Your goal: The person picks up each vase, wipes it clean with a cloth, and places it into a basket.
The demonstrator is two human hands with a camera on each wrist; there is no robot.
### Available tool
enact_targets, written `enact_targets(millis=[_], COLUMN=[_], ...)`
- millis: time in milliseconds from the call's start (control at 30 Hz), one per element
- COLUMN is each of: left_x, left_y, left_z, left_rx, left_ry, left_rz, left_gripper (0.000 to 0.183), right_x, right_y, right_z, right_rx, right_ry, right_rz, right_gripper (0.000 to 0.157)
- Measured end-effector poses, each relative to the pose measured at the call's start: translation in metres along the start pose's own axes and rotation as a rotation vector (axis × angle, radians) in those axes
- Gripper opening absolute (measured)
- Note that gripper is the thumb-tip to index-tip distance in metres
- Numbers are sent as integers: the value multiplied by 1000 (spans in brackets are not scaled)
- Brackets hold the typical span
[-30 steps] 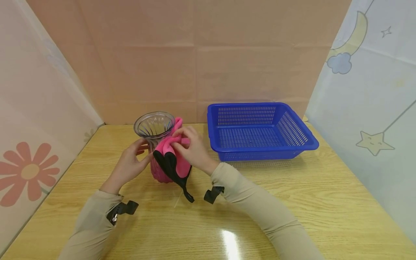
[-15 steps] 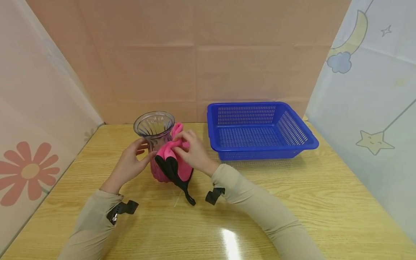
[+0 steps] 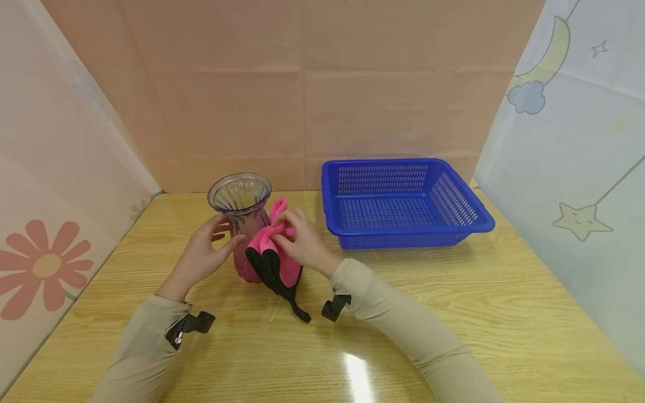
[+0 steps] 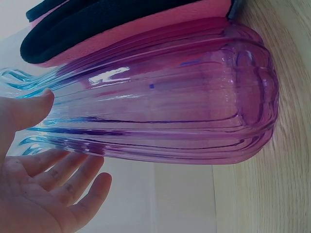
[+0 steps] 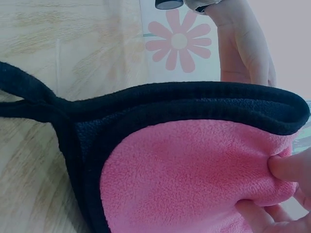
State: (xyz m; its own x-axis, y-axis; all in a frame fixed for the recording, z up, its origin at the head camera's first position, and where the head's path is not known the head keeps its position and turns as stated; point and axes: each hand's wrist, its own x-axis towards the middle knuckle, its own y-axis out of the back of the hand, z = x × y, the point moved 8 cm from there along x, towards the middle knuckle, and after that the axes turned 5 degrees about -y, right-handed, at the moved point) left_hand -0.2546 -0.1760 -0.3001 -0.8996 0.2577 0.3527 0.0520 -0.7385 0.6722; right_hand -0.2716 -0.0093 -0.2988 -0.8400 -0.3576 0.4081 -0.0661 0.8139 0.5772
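Note:
A ribbed glass vase [image 3: 249, 225], clear at its flared rim and pink-purple toward the base, stands upright on the table. My left hand [image 3: 204, 249] holds it round the neck, thumb on the near side and fingers behind; in the left wrist view the thumb lies against the glass [image 4: 170, 102]. My right hand [image 3: 308, 242] pinches a folded pink hand towel [image 3: 289, 268] with black trim, beside the vase's right side. A black hanging loop [image 3: 301, 312] trails from the towel's lower end. The right wrist view shows fingertips sunk into the plush pink cloth [image 5: 170, 170].
Behind and to the right, a blue plastic basket [image 3: 403, 232] with slotted walls sits on the wooden table [image 3: 282, 364]. A peach backdrop [image 3: 302, 95] rises at the table's back edge, with patterned sheets on both sides.
My right hand has drawn the towel slightly right and toward me, uncovering more of the vase's side. The left hand and the vase have stayed in place.

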Motion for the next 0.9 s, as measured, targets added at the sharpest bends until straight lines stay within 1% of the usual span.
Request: enact_targets(millis=[200,433,633,767,900], left_x=[-1,-1,-1,-1,-1], left_y=[0,-1,-1,-1,-1], left_z=[-1,-2,-3,-3,-3], left_rx=[-13,-14,-18,-21,-18], left_ry=[13,15,16,15,12], left_rz=[-4,-9,-11,-10,-9], left_gripper=[53,53,53,53,53], right_x=[-2,-3,-6,-7,-7], right_y=[-5,-7,-9,-10,-9], right_z=[6,9,11,12,11], right_rx=[18,28,32,32,34], right_ry=[-31,-36,-59,-61,-44], right_rz=[-44,-53,-73,-71,-48], right_gripper=[16,16,15,15,14])
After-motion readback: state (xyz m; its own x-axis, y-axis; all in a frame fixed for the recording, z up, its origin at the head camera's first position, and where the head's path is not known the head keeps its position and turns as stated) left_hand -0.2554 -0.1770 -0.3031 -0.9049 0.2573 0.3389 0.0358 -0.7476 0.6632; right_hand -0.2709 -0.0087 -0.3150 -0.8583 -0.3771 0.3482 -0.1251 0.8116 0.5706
